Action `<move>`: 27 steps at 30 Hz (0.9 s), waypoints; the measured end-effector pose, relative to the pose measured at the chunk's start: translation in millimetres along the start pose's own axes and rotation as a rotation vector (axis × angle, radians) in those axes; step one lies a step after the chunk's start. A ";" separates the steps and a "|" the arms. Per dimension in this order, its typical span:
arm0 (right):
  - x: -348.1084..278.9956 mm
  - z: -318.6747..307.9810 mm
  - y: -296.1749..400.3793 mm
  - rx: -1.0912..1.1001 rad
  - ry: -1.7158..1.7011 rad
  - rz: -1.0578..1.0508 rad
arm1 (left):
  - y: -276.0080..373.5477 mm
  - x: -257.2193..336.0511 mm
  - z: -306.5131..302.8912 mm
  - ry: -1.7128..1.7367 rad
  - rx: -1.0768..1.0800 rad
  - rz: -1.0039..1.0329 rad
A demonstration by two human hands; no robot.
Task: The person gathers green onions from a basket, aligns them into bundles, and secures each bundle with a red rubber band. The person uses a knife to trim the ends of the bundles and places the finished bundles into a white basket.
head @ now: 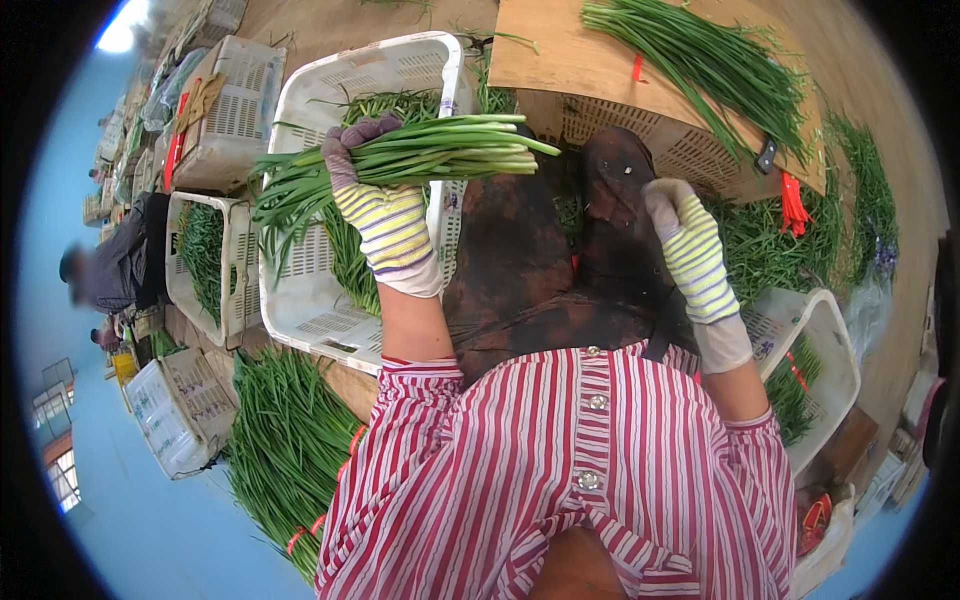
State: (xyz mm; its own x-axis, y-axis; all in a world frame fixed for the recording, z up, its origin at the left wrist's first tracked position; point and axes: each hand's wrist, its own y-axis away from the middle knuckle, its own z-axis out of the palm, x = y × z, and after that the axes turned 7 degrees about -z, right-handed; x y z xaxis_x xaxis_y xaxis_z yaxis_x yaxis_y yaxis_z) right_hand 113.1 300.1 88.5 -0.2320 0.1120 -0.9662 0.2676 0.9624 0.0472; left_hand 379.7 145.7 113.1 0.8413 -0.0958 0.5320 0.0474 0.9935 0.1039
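My left hand [375, 187], in a striped knit glove, grips a bunch of garlic chives [442, 150] above a white plastic crate [292, 315] that holds more chives. The pale cut ends point right and the green leaf tips hang over the crate's left part. My right hand [679, 217], gloved the same way, is above my right leg with its fingers curled; whether anything lies in them cannot be told. Beyond it, a larger pile of chives [712, 67] lies on a wooden board [540, 52], with red ties [793, 204] hanging at the board's edge.
Chives bundled with red ties [285, 442] lie at lower left. A smaller crate of chives [235, 277] stands at left, near a person in dark clothes [124, 262]. Another white crate [844, 352] is at right. Loose chives [780, 247] cover the floor there. A small black object [766, 155] sits at the board's edge.
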 end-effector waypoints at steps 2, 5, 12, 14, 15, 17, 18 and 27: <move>1.7 6.8 -0.3 0.045 0.078 -0.260 | 12.8 -11.6 12.4 0.047 0.013 -0.107; -50.8 25.4 -6.6 -0.095 0.179 -0.198 | 27.4 -44.5 31.7 -0.057 0.057 -0.158; -51.8 29.2 -1.7 -0.207 -0.319 0.240 | 21.2 -59.5 28.7 0.169 0.155 -0.391; -34.1 29.9 6.3 -0.200 -0.316 0.254 | 22.4 -63.9 23.9 0.338 0.157 -0.497; -27.3 28.5 10.7 -0.190 -0.311 0.265 | 19.6 -72.1 22.8 0.260 0.272 -0.455; -16.4 22.9 25.1 -0.101 -0.490 0.389 | 18.0 -70.5 8.5 0.122 0.150 -0.321; -6.7 17.9 30.7 0.095 -0.554 0.379 | 9.4 -55.3 -1.5 0.005 0.155 -0.210; -45.3 18.1 -10.8 0.046 0.337 -0.656 | 9.8 -52.8 17.5 0.085 0.251 -0.238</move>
State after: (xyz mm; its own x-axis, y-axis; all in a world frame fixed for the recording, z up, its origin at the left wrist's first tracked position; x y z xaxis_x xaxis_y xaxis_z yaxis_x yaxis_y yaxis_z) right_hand 137.6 280.1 127.2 -0.6307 -0.4056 -0.6616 0.0123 0.8473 -0.5310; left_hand 326.3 159.3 100.7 0.8650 -0.3065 0.3972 0.1223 0.8967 0.4255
